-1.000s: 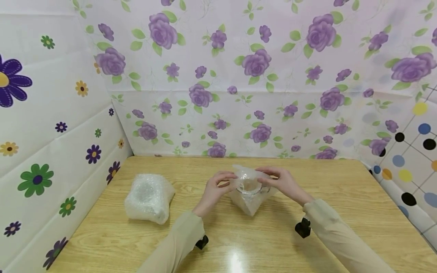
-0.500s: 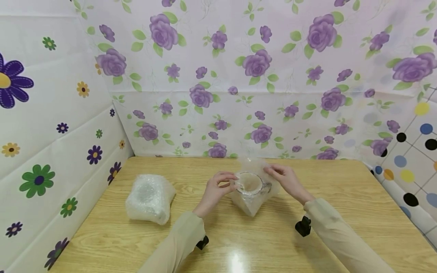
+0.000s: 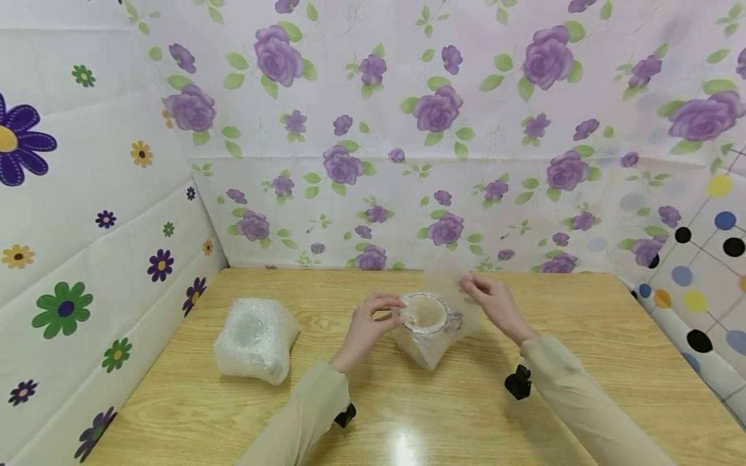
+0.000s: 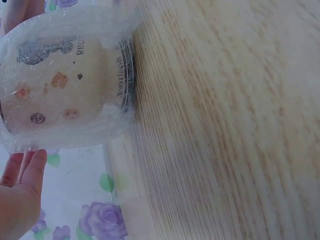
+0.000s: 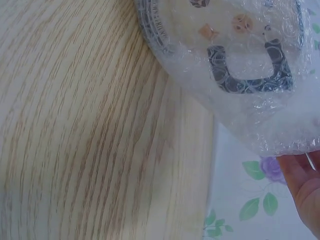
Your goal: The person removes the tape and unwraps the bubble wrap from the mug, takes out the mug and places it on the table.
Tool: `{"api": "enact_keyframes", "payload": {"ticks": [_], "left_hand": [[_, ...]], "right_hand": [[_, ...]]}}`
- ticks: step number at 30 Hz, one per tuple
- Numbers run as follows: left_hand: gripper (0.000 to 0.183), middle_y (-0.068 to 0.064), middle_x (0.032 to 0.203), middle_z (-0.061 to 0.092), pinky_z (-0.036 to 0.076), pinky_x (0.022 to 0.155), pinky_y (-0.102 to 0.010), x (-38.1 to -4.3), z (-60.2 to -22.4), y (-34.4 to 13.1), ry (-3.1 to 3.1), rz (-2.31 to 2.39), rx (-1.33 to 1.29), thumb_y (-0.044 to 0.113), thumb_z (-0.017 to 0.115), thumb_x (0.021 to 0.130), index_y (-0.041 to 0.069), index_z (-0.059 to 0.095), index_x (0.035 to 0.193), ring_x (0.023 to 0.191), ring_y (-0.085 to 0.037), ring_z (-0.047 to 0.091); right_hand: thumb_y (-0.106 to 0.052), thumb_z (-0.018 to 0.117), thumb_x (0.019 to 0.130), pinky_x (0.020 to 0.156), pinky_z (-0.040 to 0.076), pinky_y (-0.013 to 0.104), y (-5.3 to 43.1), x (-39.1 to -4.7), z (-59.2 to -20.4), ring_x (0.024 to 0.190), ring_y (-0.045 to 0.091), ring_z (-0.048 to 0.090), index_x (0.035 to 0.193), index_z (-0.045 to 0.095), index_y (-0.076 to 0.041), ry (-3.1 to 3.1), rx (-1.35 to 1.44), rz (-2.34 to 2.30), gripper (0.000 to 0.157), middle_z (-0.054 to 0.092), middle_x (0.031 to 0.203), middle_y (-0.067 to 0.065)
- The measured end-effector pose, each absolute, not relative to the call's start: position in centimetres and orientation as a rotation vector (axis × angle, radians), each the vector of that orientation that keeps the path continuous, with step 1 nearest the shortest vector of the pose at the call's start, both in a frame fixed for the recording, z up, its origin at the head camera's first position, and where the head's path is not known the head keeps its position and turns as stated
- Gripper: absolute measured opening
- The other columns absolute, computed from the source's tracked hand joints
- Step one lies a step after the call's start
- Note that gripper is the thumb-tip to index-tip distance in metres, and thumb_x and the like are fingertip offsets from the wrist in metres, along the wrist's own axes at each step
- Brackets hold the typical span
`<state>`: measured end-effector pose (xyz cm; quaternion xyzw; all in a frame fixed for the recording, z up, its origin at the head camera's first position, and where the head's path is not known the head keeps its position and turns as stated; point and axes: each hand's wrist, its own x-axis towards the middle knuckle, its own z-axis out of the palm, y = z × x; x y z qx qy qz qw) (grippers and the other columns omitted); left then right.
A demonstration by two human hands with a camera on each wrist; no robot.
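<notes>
- The right hand (image 3: 489,303) pinches a loose flap (image 3: 445,278) of bubble wrap between thumb and fingers; hardly any gap shows at the tips.
- The left hand (image 3: 374,322) has thumb and fingers curled at the near-left of the cup opening, holding the bubble wrap (image 3: 430,349) there; whether it also grips the rim beneath is hard to tell.
- Between the two hands sits the mug (image 3: 424,313), upright, mouth up, with the wrap round its sides.
- On the right hand's side, through the wrap, shows the dark handle (image 5: 242,86).
- The mug is probably ceramic: rigid, moderately heavy, breakable at rim and handle. The wrap looks light, limp and slick, so the mug could slide inside it. A steadying hold suits the mug's body or rim, with the film pinched at its free edge; lifting by the flap alone seems risky.
- Under the hands is the wood-grained table (image 3: 419,401).
- Well to the left of the left hand lies a second wrapped bundle (image 3: 254,340), untouched.
- Beyond the grip, past the table's far edge, hangs a flowered backdrop (image 3: 373,129).
</notes>
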<state>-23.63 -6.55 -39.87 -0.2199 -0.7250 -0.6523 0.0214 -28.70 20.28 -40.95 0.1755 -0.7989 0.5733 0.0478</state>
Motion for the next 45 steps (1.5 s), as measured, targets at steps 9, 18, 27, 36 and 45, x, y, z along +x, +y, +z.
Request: {"api": "enact_keyframes", "payload": {"ticks": [9,18,27,36,45], "left_hand": [[0.021,-0.022,0.115,0.05,0.038,0.089,-0.049,-23.8,-40.1,-6.7,-2.247,-2.043,-0.671,0.0,0.065,0.082,-0.009,0.062,0.101,0.104,-0.037,0.045],[0.02,-0.024,0.114,0.05,0.039,0.089,-0.05,-23.7,-39.9,-6.8,-2.237,-2.046,-0.681,-0.003,0.063,0.082,-0.01,0.061,0.101,0.104,-0.039,0.045],[0.02,-0.024,0.114,0.049,0.037,0.09,-0.051,-23.8,-39.9,-6.7,-2.231,-2.073,-0.69,-0.003,0.062,0.083,-0.011,0.06,0.102,0.104,-0.04,0.044],[0.021,-0.024,0.114,0.049,0.038,0.089,-0.05,-23.8,-39.9,-6.5,-2.242,-2.057,-0.693,-0.002,0.063,0.083,-0.01,0.06,0.102,0.104,-0.039,0.044],[0.02,-0.023,0.115,0.049,0.038,0.09,-0.049,-23.9,-40.0,-6.7,-2.244,-2.065,-0.7,-0.001,0.063,0.083,-0.009,0.061,0.102,0.105,-0.038,0.044]], "right_hand": [[-0.021,0.054,0.093,0.071,0.051,0.034,21.1,-29.3,-41.5,0.089,0.03,0.059,0.116,0.056,0.006,-2.496,0.365,1.584,0.036,0.061,0.102,0.02],[-0.022,0.056,0.092,0.067,0.052,0.035,21.7,-29.9,-42.6,0.085,0.027,0.058,0.116,0.057,0.003,-2.535,0.295,1.537,0.035,0.061,0.097,0.017],[-0.017,0.055,0.092,0.069,0.051,0.04,22.7,-30.2,-43.0,0.081,0.025,0.058,0.114,0.057,0.006,-2.567,0.227,1.574,0.032,0.06,0.095,0.019],[-0.02,0.057,0.091,0.069,0.051,0.042,23.4,-30.1,-43.0,0.073,0.022,0.06,0.102,0.057,0.01,-2.598,0.166,1.651,0.032,0.061,0.088,0.017],[-0.032,0.06,0.088,0.058,0.052,0.032,23.4,-29.2,-41.8,0.071,0.034,0.06,0.099,0.051,0.004,-2.608,0.05,1.478,0.038,0.055,0.083,0.018]]}}
